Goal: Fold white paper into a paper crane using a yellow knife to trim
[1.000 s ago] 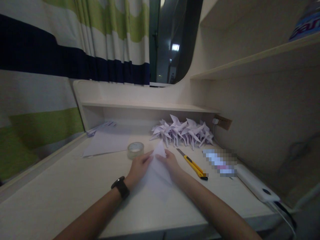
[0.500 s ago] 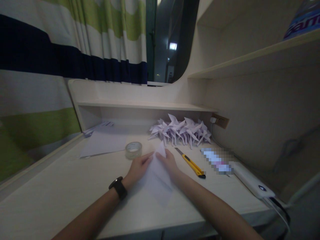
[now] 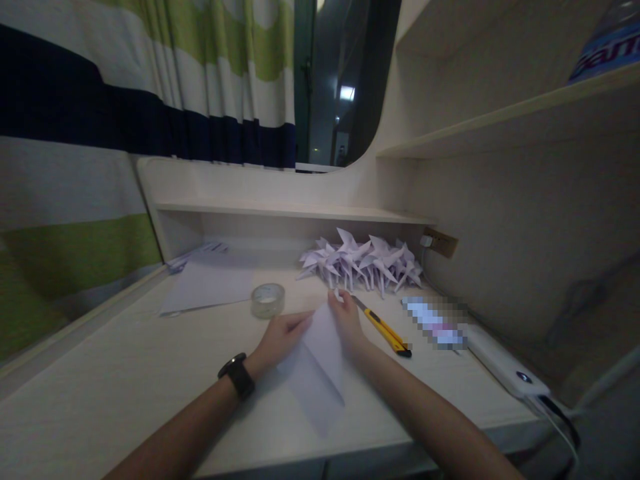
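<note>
- Where the view opened widest, a striped curtain (image 3: 125,100) in white, green and navy hung behind the desk (image 3: 115,380), and a pale shelf (image 3: 290,212) ran along the desk's back edge.
- On the desk's left rear lay flat sheets (image 3: 210,283) of white paper, partly under the shelf.
- Under the shelf's right end stood a cluster of folded paper cranes (image 3: 363,263), packed close together.
- At the desk's right edge rested a white power bank (image 3: 503,367) with a cable at its near end.
- At centre front lay the paper (image 3: 317,363), a white sheet folded to a pointed shape and flat on the desk between both hands.
- Left hand (image 3: 280,337) rested on the paper's left edge, fingers together and extended, pressing it down; a dark watch (image 3: 238,377) circled that wrist.
- Right hand (image 3: 347,320) lay along the paper's right edge, fingertips pressed at its far tip.
- Just right of that hand lay a yellow knife (image 3: 383,325), blade pointing away.
- Just beyond the left hand sat a tape roll (image 3: 268,300), lying flat.
</note>
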`<act>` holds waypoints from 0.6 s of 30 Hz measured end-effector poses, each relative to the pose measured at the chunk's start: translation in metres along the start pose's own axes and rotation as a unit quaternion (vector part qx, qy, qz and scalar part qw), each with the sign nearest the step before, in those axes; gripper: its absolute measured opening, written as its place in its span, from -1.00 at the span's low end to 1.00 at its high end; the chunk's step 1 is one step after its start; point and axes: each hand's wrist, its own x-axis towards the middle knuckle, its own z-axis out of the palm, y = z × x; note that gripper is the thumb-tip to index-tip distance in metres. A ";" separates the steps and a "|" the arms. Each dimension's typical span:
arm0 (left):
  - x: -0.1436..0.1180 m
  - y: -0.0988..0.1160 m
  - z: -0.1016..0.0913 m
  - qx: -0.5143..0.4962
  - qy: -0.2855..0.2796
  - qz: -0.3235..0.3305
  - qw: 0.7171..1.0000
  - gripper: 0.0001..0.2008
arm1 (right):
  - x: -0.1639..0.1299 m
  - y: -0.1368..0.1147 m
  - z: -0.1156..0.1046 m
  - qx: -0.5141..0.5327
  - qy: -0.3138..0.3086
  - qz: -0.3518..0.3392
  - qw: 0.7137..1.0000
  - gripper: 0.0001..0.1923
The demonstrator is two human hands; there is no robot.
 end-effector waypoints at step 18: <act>-0.001 -0.005 0.003 -0.021 0.000 -0.049 0.999 -0.57 | -0.004 -0.001 0.000 -0.053 -0.029 -0.068 0.996 -0.59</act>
